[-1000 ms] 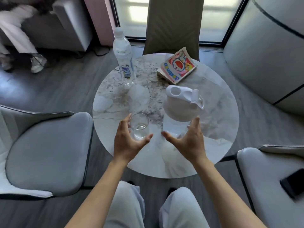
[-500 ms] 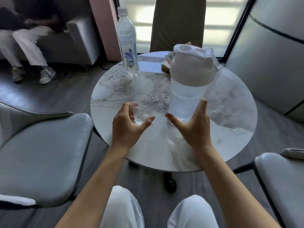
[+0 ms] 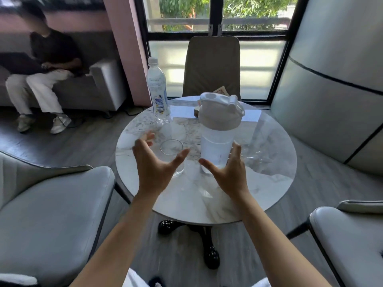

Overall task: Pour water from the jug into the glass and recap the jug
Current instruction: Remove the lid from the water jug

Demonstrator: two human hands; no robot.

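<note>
Round marble table (image 3: 269,162) at centre, with 2 bare hands raised over its near half. Left hand (image 3: 154,162) spread wide, fingers (image 3: 147,138) splayed and thumb stretched right across the near side of the glass (image 3: 172,157); no clear contact with the glass, nothing gripped. Right hand (image 3: 230,172) likewise spread, thumb pointing left toward the base of the jug (image 3: 218,137), fingertips up along the jug's right wall; touching or just short of it, cannot tell. Jug upright on the table right of centre, clear lower body partly filled with water, white lid (image 3: 219,112) seated on top with a flip cap at its right edge. Glass upright just left of the jug, near it but apart, looking empty or nearly so. Tall plastic water bottle (image 3: 157,92) upright at the far left edge of the table, white cap on. Corner of a book (image 3: 222,90) visible beyond the jug lid at the far edge. Tan chair (image 3: 213,65) at the far side against the window, grey chair (image 3: 51,214) near left, pale chair (image 3: 348,241) near right. Seated person (image 3: 45,65) on a grey sofa far left, well apart from the table.
</note>
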